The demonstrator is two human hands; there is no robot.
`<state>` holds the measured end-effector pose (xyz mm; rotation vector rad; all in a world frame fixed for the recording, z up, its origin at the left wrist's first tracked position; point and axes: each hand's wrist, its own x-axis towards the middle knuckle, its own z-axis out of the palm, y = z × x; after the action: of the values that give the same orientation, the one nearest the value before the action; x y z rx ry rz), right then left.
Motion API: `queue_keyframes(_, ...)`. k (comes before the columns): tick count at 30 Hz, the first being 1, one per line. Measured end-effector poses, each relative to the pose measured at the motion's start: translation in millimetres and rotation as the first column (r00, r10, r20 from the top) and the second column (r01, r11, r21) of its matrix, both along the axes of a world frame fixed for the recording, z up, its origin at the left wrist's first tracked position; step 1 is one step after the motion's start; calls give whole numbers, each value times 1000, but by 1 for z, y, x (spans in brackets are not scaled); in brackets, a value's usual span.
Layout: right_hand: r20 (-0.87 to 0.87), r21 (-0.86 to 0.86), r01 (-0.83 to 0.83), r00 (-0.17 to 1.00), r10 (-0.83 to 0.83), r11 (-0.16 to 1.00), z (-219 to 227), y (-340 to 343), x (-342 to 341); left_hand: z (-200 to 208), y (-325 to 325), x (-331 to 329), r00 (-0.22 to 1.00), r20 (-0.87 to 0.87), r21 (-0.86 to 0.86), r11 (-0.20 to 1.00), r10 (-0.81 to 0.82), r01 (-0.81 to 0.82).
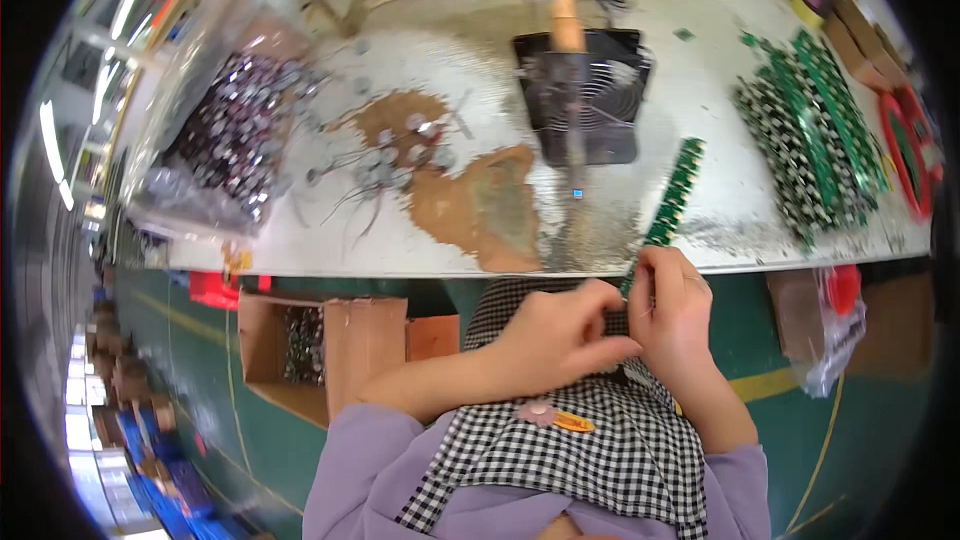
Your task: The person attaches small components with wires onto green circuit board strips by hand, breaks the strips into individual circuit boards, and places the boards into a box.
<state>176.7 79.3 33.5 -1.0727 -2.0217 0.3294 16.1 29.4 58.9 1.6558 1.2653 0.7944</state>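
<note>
My right hand [672, 308] is closed around the lower end of a narrow green circuit board strip [672, 202], at the front edge of the table. The strip slants up and away over the tabletop and carries rows of small parts. My left hand [565, 328] is beside it, just to the left, with its fingers curled in toward the strip's near end. Whatever those fingers pinch, if anything, is too small or hidden to make out. Beyond the strip hangs a soldering iron [566, 25] with an orange handle, its tip pointing down in front of a black fan [612, 105].
A clear plastic bag [150, 175] of small round silver parts lies at left. Similar parts with wire leads [380, 168] are scattered near a brown stained patch [440, 215]. Green board strips [815, 130] are piled at right, near red tape [905, 150]. Below stands a cardboard box [365, 350].
</note>
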Motion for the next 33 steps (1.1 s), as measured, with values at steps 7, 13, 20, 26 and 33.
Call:
queue_keyframes(7, 15, -244, -143, 988, 151, 959, 10, -6, -4, -21, 1, 2, 993, 100, 358, 929, 69, -100)
queue_keyframes(13, -598, -591, -453, 801, 15, 667, 1, -3, 11, -2, 19, -69, 915, -1, 365, 852, 403, -375)
queue_keyframes(20, -675, -405, -401, 737, 28, 822, -10, 19, 14, 43, 98, -206, 664, -489, 319, 824, 566, -467)
queue_keyframes(26, -465, -59, -268, 860, 211, 962, -24, 42, 12, 13, 128, -226, 786, 165, -15, 798, 596, -602)
queue_keyframes(33, -330, 155, -127, 928, 172, 980, -26, 47, 26, -7, 98, -539, -478, -639, 760, 398, 602, -514)
